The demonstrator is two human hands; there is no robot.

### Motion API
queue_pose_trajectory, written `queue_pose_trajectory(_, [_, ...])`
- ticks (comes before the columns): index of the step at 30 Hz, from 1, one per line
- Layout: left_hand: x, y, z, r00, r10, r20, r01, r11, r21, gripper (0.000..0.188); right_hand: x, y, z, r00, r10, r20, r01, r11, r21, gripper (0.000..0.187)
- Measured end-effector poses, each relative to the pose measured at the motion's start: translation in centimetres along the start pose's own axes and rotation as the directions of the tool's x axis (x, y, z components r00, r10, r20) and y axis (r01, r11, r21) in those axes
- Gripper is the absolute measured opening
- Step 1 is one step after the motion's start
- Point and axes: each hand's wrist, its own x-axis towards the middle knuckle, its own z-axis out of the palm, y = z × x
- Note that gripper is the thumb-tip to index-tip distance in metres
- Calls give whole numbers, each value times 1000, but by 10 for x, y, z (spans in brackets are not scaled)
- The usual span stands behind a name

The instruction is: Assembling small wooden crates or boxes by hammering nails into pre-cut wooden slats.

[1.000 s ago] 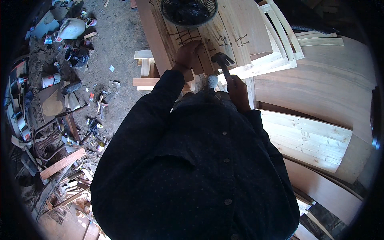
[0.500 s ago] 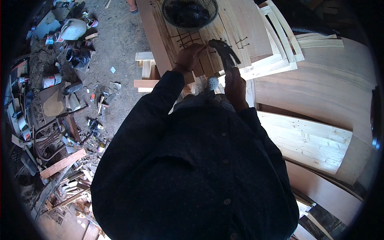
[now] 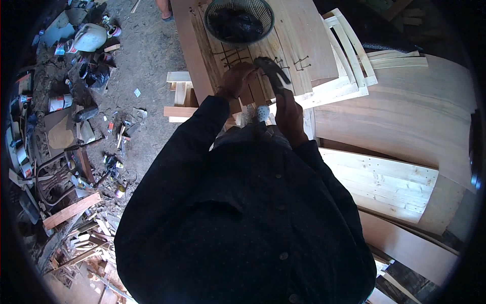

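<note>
My right hand [image 3: 290, 115] grips a claw hammer [image 3: 274, 74], its dark head close to the fingertips of my left hand [image 3: 236, 81]. The left fingers are pinched together over wooden boards [image 3: 276, 46]; whatever they hold is too small to make out. Just beyond the left hand lies a group of dark nails [image 3: 234, 55] on the boards. More nails [image 3: 302, 63] lie to the right of the hammer. A round mesh basket [image 3: 270, 31] with black plastic inside stands at the far end of the boards.
Curved wooden frames [image 3: 349, 50] and plywood sheets [image 3: 395, 96] lie on the right. Scrap wood [image 3: 76, 210], cans and a pale sack [image 3: 91, 37] litter the ground at left. A person's bare leg [image 3: 164, 7] shows at the top edge.
The view has shifted slightly. The hammer head has moved a little to the left, toward my left fingertips. Both hands keep their grips.
</note>
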Motion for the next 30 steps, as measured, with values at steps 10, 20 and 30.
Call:
queue_pose_trajectory(10, [6,7,-16,983,-113,144,125,989,-82,22,-7,13,-1,994,103,-22,-103,994,26,17])
queue_pose_trajectory(20, [4,-13,-45,959,-137,250,22,910,414,21,-2,24,7,993,71,94,-55,986,-160,18])
queue_pose_trajectory(30, [7,-23,-38,984,-74,162,-14,874,485,15,7,19,-3,989,106,100,-96,991,-98,22])
